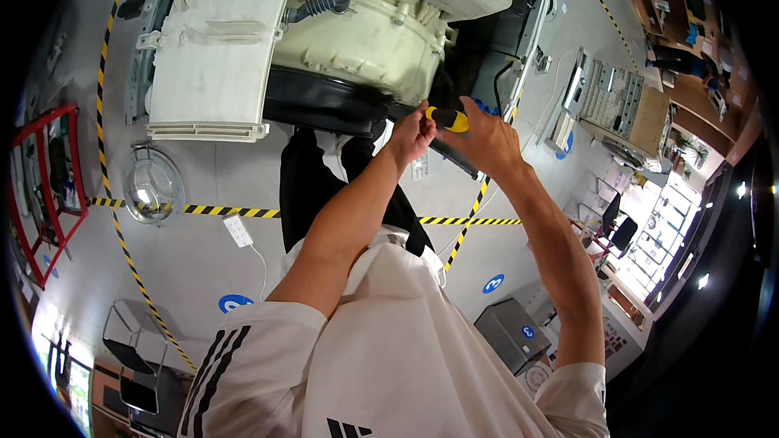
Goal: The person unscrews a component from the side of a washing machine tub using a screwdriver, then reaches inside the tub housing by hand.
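My right hand (489, 139) is closed around the butt end of a yellow and black screwdriver handle (448, 119). Right against the handle's other end, my left hand (412, 136) has its fingers curled in; what they pinch is hidden. The screwdriver's shaft does not show. Both hands are at the lower front of an opened washing machine, by its cream plastic tub (357, 40) and a black rounded rim (324, 104) below it. A grey ribbed hose (318, 6) rests against the tub.
A white panel (213, 49) covers the machine's left side; its metal frame edge (527, 40) runs along the right. On the floor lie a round glass door (152, 186) and a white power strip (238, 230). A red-framed rack (50, 195) stands far left.
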A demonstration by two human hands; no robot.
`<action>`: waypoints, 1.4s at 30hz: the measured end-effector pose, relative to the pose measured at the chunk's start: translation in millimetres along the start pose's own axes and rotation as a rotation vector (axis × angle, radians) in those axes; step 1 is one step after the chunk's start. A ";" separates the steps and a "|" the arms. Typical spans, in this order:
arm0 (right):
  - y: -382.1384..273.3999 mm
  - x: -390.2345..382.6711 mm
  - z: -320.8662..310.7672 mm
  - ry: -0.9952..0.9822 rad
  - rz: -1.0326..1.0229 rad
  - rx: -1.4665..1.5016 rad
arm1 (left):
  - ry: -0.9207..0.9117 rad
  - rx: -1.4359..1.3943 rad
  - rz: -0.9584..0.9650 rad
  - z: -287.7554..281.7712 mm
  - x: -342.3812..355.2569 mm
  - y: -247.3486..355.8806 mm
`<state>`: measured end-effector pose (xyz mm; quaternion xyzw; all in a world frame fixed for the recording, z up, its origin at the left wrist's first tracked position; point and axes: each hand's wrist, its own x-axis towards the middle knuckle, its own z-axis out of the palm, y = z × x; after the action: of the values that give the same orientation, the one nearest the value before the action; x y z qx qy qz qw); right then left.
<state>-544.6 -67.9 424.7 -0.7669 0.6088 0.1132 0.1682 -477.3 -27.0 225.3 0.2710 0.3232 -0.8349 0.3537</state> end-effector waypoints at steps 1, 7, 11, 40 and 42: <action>0.9 -4.6 2.9 0.031 -0.035 0.032 | -0.003 0.016 -0.009 -1.9 -3.5 -1.8; 0.8 1.6 9.7 -0.053 0.132 0.045 | -0.041 0.068 -0.045 1.7 -6.3 -1.2; 5.0 17.2 3.5 -0.145 0.300 0.021 | -0.093 0.056 -0.039 12.3 -13.2 -2.3; -11.1 -0.4 10.4 -0.138 0.200 -0.172 | -0.078 0.085 -0.109 -1.1 0.1 9.2; -13.6 -3.2 5.8 -0.077 0.098 -0.201 | -0.030 0.131 -0.043 -4.6 3.7 6.9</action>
<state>-531.9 -59.9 422.2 -0.7443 0.6243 0.2112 0.1077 -473.2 -28.9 217.4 0.2742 0.2685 -0.8655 0.3219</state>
